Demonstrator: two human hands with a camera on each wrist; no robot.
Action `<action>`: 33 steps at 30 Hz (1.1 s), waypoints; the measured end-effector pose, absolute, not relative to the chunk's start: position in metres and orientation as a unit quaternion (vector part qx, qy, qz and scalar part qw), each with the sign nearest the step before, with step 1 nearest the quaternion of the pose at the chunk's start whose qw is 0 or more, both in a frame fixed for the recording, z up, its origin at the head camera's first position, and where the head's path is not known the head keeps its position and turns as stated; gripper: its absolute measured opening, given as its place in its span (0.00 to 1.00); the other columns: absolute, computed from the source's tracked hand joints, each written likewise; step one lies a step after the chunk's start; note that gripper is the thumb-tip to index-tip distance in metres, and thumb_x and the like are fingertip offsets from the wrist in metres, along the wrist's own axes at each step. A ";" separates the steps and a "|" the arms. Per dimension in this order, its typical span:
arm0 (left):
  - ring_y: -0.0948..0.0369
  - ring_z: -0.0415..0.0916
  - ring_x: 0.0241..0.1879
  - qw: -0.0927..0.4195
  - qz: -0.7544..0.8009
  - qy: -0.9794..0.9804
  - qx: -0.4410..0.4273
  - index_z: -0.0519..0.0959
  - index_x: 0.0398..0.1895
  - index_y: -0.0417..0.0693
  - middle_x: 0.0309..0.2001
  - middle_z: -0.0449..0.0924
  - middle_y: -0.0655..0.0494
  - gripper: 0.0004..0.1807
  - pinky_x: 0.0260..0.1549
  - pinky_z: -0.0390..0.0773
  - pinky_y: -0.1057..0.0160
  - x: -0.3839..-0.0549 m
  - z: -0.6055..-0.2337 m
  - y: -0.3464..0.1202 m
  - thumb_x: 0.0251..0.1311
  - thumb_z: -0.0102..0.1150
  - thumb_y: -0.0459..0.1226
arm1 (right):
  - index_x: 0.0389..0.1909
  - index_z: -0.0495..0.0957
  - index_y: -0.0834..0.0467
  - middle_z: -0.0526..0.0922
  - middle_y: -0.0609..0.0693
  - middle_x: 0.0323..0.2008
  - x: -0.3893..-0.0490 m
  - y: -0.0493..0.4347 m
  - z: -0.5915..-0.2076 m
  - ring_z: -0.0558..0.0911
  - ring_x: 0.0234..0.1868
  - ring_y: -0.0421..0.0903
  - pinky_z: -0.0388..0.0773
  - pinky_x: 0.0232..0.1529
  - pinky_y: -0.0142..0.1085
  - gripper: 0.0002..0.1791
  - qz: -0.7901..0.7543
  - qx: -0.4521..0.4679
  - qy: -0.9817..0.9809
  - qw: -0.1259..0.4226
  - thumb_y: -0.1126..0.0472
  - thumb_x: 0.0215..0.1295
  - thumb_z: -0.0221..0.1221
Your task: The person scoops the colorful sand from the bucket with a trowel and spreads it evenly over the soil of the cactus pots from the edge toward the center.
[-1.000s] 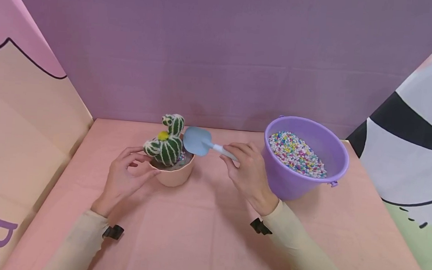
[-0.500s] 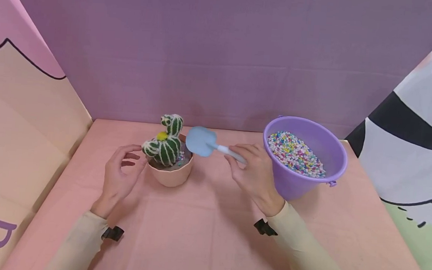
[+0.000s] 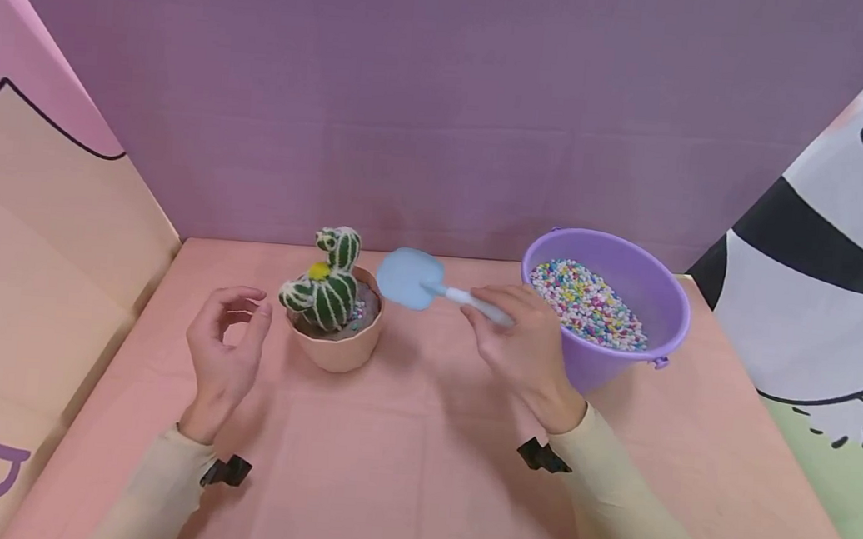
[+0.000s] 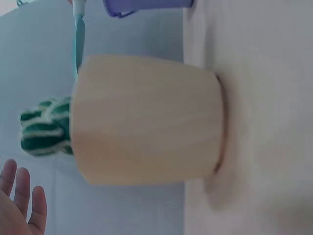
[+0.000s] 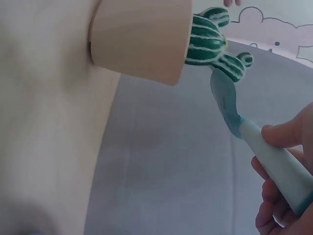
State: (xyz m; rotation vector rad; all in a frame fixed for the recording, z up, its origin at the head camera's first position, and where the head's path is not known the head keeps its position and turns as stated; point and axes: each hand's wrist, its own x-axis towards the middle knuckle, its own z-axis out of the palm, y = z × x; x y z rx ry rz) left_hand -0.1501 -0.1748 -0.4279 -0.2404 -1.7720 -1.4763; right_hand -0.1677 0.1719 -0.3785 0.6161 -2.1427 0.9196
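In the head view my right hand [image 3: 527,343] grips the pale handle of a light blue toy shovel [image 3: 410,278]. The blade is raised just right of the pot and holds nothing that I can see. A peach flower pot [image 3: 339,351] stands left of centre with a knitted cactus [image 3: 333,300], green with white stripes and a yellow flower. Grey filling and a few coloured beads [image 3: 357,314] show inside its rim. My left hand [image 3: 227,343] hovers left of the pot, apart from it, fingers loosely curved around nothing.
A purple bucket [image 3: 582,368], partly filled with small multicoloured beads [image 3: 587,305], stands behind and right of my right hand. A pink cloth covers the table [image 3: 357,473]. A purple backdrop [image 3: 442,112] rises along the far edge, with printed panels at both sides.
My left hand has let go of the pot and drawn back to the left. The right hand has moved slightly right with the shovel, away from the pot.
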 end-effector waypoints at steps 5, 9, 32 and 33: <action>0.72 0.81 0.39 0.398 -0.578 -0.699 -0.134 0.83 0.45 0.29 0.38 0.85 0.55 0.09 0.44 0.80 0.72 -0.144 -0.418 -0.166 0.62 0.66 0.25 | 0.41 0.92 0.64 0.93 0.57 0.37 -0.165 0.177 -0.370 0.87 0.38 0.56 0.74 0.43 0.35 0.13 0.373 0.227 -0.827 0.355 0.66 0.54 0.78; 0.70 0.81 0.39 0.400 -0.570 -0.700 -0.160 0.84 0.44 0.30 0.36 0.84 0.42 0.09 0.45 0.80 0.71 -0.141 -0.415 -0.160 0.61 0.67 0.25 | 0.40 0.92 0.64 0.93 0.57 0.37 -0.164 0.182 -0.364 0.86 0.39 0.55 0.72 0.44 0.31 0.13 0.389 0.209 -0.829 0.344 0.67 0.53 0.78; 0.60 0.82 0.43 0.353 -0.528 -0.713 -0.296 0.85 0.38 0.40 0.41 0.86 0.44 0.06 0.43 0.79 0.71 -0.134 -0.405 -0.113 0.57 0.67 0.26 | 0.41 0.93 0.60 0.93 0.58 0.37 -0.151 0.224 -0.350 0.81 0.42 0.21 0.74 0.46 0.20 0.14 0.423 0.166 -0.822 0.344 0.71 0.52 0.78; 0.60 0.82 0.43 0.351 -0.526 -0.715 -0.299 0.85 0.38 0.40 0.41 0.86 0.44 0.05 0.42 0.79 0.70 -0.133 -0.406 -0.110 0.58 0.67 0.27 | 0.41 0.93 0.60 0.93 0.58 0.37 -0.150 0.226 -0.350 0.82 0.42 0.22 0.74 0.46 0.20 0.14 0.423 0.166 -0.821 0.346 0.72 0.52 0.78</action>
